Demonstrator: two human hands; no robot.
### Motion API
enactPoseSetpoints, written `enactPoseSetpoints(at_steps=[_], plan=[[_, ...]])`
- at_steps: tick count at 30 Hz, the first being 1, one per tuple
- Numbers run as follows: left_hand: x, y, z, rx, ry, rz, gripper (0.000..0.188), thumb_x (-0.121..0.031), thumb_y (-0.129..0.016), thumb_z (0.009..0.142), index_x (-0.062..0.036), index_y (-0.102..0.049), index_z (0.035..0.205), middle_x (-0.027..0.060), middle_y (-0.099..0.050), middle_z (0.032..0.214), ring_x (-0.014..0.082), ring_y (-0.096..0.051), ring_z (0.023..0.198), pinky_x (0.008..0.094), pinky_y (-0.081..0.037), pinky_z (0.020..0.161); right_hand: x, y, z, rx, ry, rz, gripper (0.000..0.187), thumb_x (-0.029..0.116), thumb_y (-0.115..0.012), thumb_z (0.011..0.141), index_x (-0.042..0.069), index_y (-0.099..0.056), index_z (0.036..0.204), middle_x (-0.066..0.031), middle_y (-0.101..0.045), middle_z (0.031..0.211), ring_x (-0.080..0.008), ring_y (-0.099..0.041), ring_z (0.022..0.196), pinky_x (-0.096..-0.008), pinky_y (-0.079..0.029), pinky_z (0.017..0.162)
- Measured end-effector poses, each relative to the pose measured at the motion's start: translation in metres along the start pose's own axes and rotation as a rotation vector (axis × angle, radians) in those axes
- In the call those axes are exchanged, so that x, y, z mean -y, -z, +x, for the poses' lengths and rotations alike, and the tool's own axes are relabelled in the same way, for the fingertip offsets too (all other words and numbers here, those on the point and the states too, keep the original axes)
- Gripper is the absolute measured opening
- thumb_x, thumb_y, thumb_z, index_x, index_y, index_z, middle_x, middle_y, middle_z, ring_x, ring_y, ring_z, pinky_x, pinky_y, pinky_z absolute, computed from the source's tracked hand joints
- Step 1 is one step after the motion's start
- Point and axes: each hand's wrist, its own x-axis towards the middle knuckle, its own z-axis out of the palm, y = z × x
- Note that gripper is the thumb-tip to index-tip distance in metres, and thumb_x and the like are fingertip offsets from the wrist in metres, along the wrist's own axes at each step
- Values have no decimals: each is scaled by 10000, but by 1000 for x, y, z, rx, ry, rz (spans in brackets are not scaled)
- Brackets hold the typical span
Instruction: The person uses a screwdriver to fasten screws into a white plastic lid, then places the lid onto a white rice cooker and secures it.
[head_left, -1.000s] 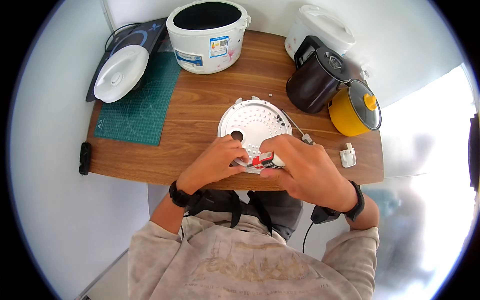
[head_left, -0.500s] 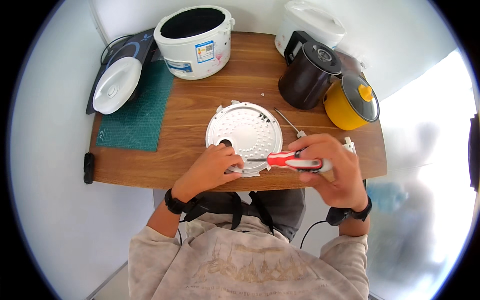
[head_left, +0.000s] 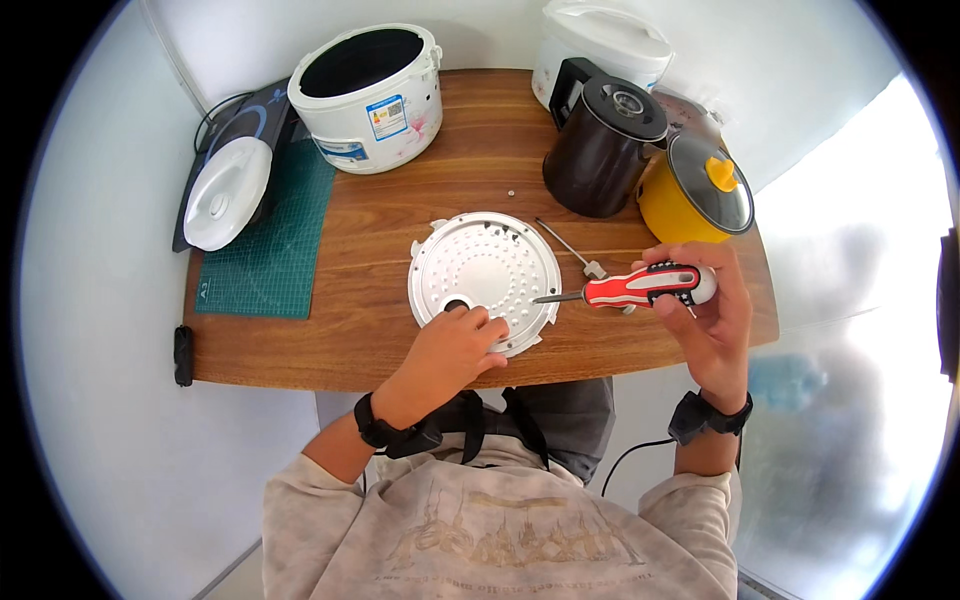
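Observation:
A round white metal plate [head_left: 485,270], dimpled and with small tabs on its rim, lies near the table's front edge. My left hand [head_left: 445,355] grips its near rim, fingers bent beside the dark round hole [head_left: 455,304]. In my right hand [head_left: 722,315] is a screwdriver [head_left: 640,287] with a red, white and black handle. Its shaft points left, with the tip over the plate's right side; whether it touches cannot be told. A second, thin screwdriver [head_left: 565,245] with a pale handle lies right of the plate, partly hidden behind the held one.
A white rice cooker body [head_left: 370,120] stands at the back left, beside a green cutting mat [head_left: 265,270], a white oval lid [head_left: 230,190] and a dark flat cooktop [head_left: 270,110]. A dark kettle [head_left: 600,160], yellow pot [head_left: 680,205] and white cooker [head_left: 600,45] fill the right.
The plate has turned counterclockwise, with my left hand shifting along its near rim. My right hand has moved right with the screwdriver, whose tip has shifted toward the plate's right edge.

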Motion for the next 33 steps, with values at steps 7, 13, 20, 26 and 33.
enactPoseSetpoints(at_steps=[7, 13, 20, 26, 33], plan=[[30, 39, 45, 48, 60, -59, 196, -182, -655, 946, -65, -698, 1096, 124, -665, 996, 334, -650, 914, 419, -526, 797, -4, 6, -2, -24, -1, 16, 341, 40, -724, 924, 8, -539, 1209, -155, -674, 1161, -230, -678, 1095, -340, -525, 953], [51, 52, 92, -7, 14, 104, 206, -135, -638, 932, -51, -695, 1111, 130, -660, 1013, 334, -647, 959, 435, -524, 843, -7, 8, -7, -19, -35, 8, 326, 34, -724, 921, 5, -558, 1200, -156, -677, 1159, -219, -675, 1088, -323, -526, 946], [52, 37, 121, 21, -111, 130, 231, -155, -646, 931, -62, -736, 1123, 116, -663, 972, 316, -631, 981, 421, -508, 850, -6, 10, -14, -40, -52, 4, 324, 53, -724, 929, 2, -568, 1209, -145, -684, 1160, -197, -669, 1077, -308, -533, 924], [61, 26, 127, 1, -179, 237, 195, -174, -663, 904, -69, -770, 1029, 94, -669, 957, 298, -626, 986, 418, -517, 867, -8, 11, -19, -26, -77, -37, 335, 102, -746, 931, 1, -583, 1206, -125, -691, 1155, -172, -666, 1052, -286, -528, 906], [62, 26, 131, 31, -202, 396, 114, -138, -670, 884, -59, -731, 941, 80, -666, 965, 282, -599, 1000, 398, -521, 875, -11, 11, -25, -22, -59, -43, 334, 118, -739, 940, -5, -582, 1209, -132, -698, 1148, -169, -673, 1025, -279, -538, 873]])
